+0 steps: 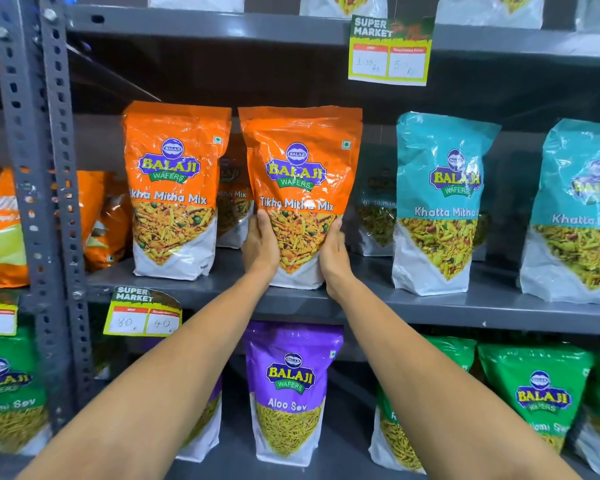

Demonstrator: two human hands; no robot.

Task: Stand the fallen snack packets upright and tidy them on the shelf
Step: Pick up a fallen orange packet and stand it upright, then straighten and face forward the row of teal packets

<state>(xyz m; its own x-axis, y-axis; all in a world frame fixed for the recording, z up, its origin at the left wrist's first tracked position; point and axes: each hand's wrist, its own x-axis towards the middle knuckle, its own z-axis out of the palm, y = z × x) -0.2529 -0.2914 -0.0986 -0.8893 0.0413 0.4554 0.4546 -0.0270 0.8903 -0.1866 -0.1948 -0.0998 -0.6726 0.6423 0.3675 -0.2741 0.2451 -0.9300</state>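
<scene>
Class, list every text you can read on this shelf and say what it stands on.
"BALAJI WAFERS Tikha Mitha Mix": held orange packet
"Khatta Mitha": teal packet
"Aloo Sev": purple packet
"SUPER MARKET", "80", "40": lower price tag
"SUPER MARKET": upper price tag; its handwritten numbers are too blurred.

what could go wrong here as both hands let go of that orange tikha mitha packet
1. The Tikha Mitha Mix packet is held only low down by the left hand and right hand; its tall top could tip forward once released.
2. It stands near the shelf front edge, so a forward tip might drop it off.
3. Its top nearly meets the neighbouring orange packet; a sideways nudge could topple that one.
</scene>
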